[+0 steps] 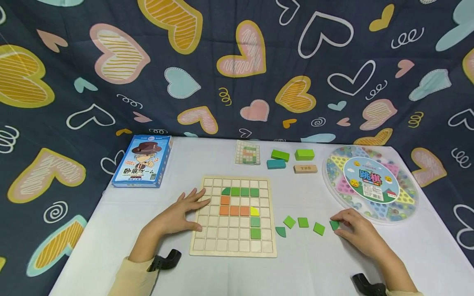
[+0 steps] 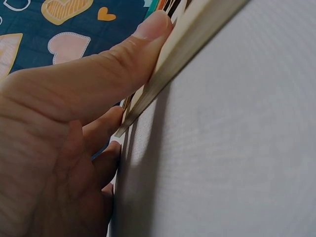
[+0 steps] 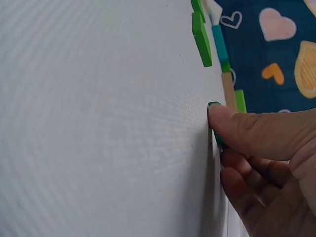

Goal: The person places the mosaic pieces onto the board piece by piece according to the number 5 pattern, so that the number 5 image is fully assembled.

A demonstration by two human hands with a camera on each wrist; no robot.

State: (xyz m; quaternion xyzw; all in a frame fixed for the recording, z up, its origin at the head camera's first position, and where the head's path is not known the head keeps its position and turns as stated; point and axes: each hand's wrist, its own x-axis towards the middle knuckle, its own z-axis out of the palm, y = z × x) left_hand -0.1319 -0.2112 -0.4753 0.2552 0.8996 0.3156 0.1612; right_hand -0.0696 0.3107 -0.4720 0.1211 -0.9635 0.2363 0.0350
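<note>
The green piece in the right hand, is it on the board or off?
Off: the right hand pinches the green piece to the right of the loose light green squares, apart from the wooden board.

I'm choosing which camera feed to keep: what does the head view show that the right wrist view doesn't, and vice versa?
Only the head view: the left hand touching the wooden grid board, the Undercover Game box and the Chinese checkers set.
Only the right wrist view: the palm side of the right hand.
Both: that hand pinching a green piece, the teal block, the wooden block and the heart-print cloth.
</note>
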